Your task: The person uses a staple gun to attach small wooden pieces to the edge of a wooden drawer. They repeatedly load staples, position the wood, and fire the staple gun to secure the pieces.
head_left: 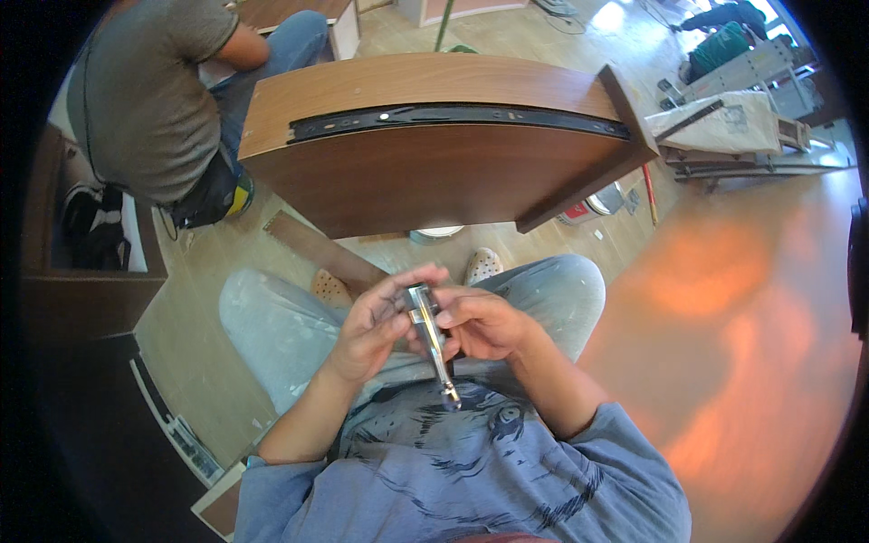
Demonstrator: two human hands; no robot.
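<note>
Both my hands meet above my lap around a slim, shiny metal piece [432, 337] with a yellowish strip along it; its exact kind is unclear. My left hand [376, 324] is curled about its upper end, fingers over the top. From the other side, my right hand [484, 321] grips it between thumb and fingers. The lower end points toward my shirt, ending in a small rounded tip. Just beyond my knees a brown wooden drawer [389, 181] stands on its side, a black drawer slide [453, 118] running along its upturned edge.
A person in a grey shirt [149, 100] sits close by at the left. A wooden strip [321, 249] lies on the floor before my feet. Behind the drawer stands a paint can [588, 206]. A glossy brown panel [724, 362] spreads out at right; a ladder [738, 72] is farther back.
</note>
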